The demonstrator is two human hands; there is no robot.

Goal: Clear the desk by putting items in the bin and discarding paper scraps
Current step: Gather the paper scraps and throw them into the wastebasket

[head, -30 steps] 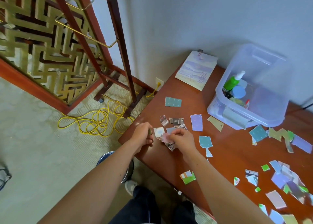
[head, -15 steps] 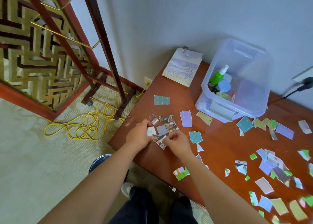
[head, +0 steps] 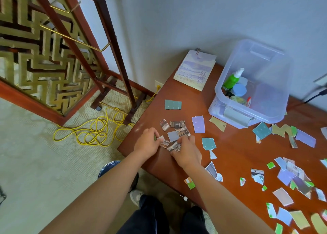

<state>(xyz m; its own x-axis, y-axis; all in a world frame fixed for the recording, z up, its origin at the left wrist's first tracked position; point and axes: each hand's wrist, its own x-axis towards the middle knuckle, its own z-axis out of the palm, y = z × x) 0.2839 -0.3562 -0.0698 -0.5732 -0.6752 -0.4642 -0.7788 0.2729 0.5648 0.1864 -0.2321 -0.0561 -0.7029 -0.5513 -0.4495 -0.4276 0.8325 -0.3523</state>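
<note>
One table [head: 238,154]. One clear bin [head: 272,65]; inside were one green spray bottle [head: 231,80], one blue-lidded jar [head: 239,90] and smaller items too crowded to count. One notebook [head: 194,71]. Paper scraps [head: 198,124]: several dozen, exact number untellable; three plain teal ones stood out. Two hands: left hand [head: 146,143], right hand [head: 185,150]. One yellow cable [head: 92,133] on floor. One trash can [head: 107,167], partly hidden.

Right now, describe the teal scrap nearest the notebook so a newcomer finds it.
Find the lilac spiral-bound paper notebook at the brown wooden desk's far left corner. Just this side of it lies a teal rectangular paper scrap, alone; the other teal scraps lie farther right.
</note>
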